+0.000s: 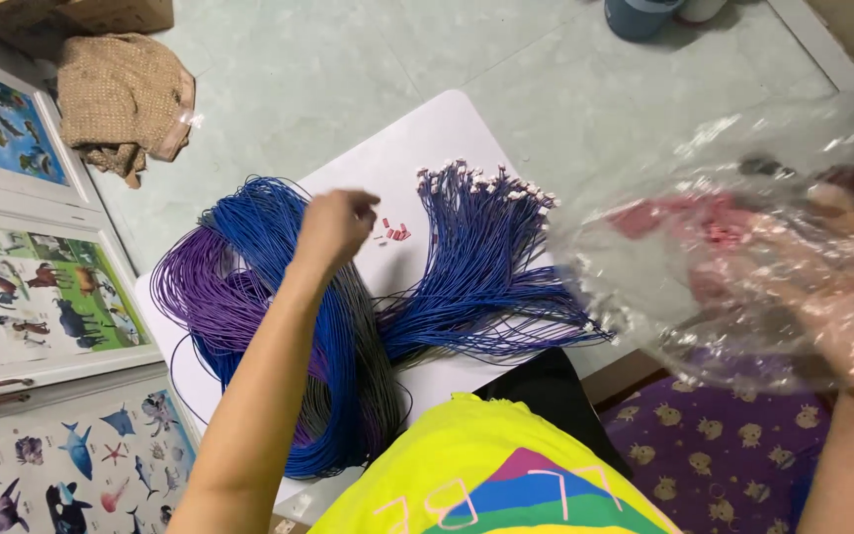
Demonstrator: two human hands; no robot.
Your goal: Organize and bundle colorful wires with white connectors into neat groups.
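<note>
Pale green floor surrounds a small white table (427,129) that fills the centre of my view. On it lies a thick bundle of cords (348,316), blue, purple and grey, looped at 9 o'clock and fanning out toward 2 o'clock, where the blue ends carry small white tips (486,183). A few small pink pieces (395,233) sit on the bare tabletop between the two arms of the bundle.

My left hand (333,225) hovers over the table just left of those pink pieces, fingers curled and drawn together at the tips; whether they pinch anything I cannot tell. My right hand (822,287) is at 3 o'clock, off the table edge, fingers spread inside or behind a crumpled clear plastic bag (724,237); the blur hides the exact grip. Pink contents show through the plastic.

At 9 o'clock stand animal picture boards (32,287). A tan cloth (121,94) lies at 11 o'clock. A blue container (640,15) sits at 1 o'clock.
</note>
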